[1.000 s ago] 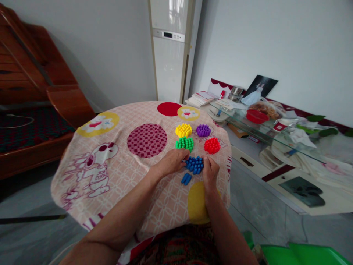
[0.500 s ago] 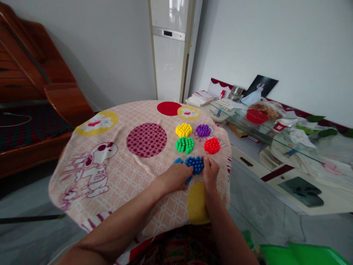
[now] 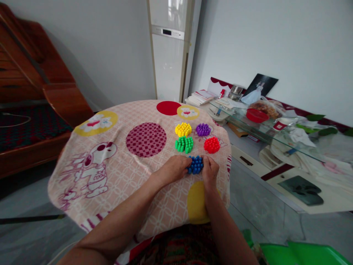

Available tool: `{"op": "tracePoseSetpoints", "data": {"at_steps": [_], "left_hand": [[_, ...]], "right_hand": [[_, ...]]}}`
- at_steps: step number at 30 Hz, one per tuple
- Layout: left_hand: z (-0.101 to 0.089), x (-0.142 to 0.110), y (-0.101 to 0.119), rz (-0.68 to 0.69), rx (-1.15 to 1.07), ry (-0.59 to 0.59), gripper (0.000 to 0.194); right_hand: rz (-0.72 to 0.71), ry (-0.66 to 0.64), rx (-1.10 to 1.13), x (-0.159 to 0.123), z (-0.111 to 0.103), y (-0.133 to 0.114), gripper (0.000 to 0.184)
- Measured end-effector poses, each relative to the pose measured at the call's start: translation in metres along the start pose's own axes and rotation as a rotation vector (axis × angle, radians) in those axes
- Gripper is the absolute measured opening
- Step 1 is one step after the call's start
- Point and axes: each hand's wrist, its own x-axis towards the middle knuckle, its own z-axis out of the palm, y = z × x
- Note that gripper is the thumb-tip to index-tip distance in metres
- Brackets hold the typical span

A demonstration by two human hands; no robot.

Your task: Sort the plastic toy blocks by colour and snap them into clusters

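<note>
Just right of centre and a little low in the frame, we had the blue cluster [image 3: 195, 165] of small knobbed pieces between both hands. The left hand [image 3: 175, 166] met its left side with bent fingers, and the right hand [image 3: 210, 169] met its right edge with thumb and fingers drawn together; to our eye, this hemmed the pieces in so they stayed packed. Whether either hand pinched a single piece we could not tell, since the fingertips were partly hidden.

Above the blue, we saw the green cluster [image 3: 184, 144], then the yellow cluster [image 3: 183, 129], with the purple cluster [image 3: 203, 129] and the red cluster [image 3: 211, 145] to their right, apparently grouped by colour.

All rested on a pink patterned tablecloth [image 3: 168, 209], lightly creased. Beyond it we had a tall white unit [image 3: 168, 66] at top centre, a wooden seat [image 3: 64, 97] at left, and a glass shelf [image 3: 245, 129] at right, crowded with papers [image 3: 202, 96] and a red bowl [image 3: 256, 115].
</note>
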Motion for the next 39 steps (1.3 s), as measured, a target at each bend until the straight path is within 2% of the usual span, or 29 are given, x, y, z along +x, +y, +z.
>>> {"op": "tracePoseSetpoints", "data": {"at_steps": [8, 11, 16, 19, 23, 28, 34, 39], "left_hand": [[0.005, 0.005, -0.002, -0.031, -0.054, 0.015, 0.004], [-0.001, 0.002, -0.015, -0.037, -0.088, 0.062, 0.009], [-0.015, -0.005, -0.048, -0.139, -0.154, 0.208, 0.010], [-0.012, -0.004, -0.057, -0.164, -0.126, 0.148, 0.014], [0.002, -0.001, -0.054, -0.119, -0.025, 0.009, 0.025], [0.010, 0.000, -0.049, -0.087, 0.062, 0.033, 0.025], [0.000, -0.003, -0.051, -0.093, -0.060, 0.050, 0.021], [-0.006, -0.006, -0.042, -0.064, -0.123, 0.011, 0.013]], "right_hand": [[0.005, 0.001, 0.005, -0.001, 0.000, -0.001, 0.040], [0.008, 0.000, 0.017, -0.001, 0.000, -0.001, 0.039], [0.002, 0.008, 0.002, -0.001, 0.000, 0.002, 0.038], [-0.017, 0.007, -0.013, -0.001, 0.000, 0.003, 0.038], [-0.021, 0.011, -0.017, -0.001, -0.001, 0.002, 0.038], [-0.015, 0.003, -0.002, -0.002, -0.001, 0.000, 0.038], [-0.009, 0.007, 0.005, -0.001, 0.000, 0.002, 0.038], [-0.012, 0.006, -0.022, -0.001, -0.001, 0.001, 0.039]]}}
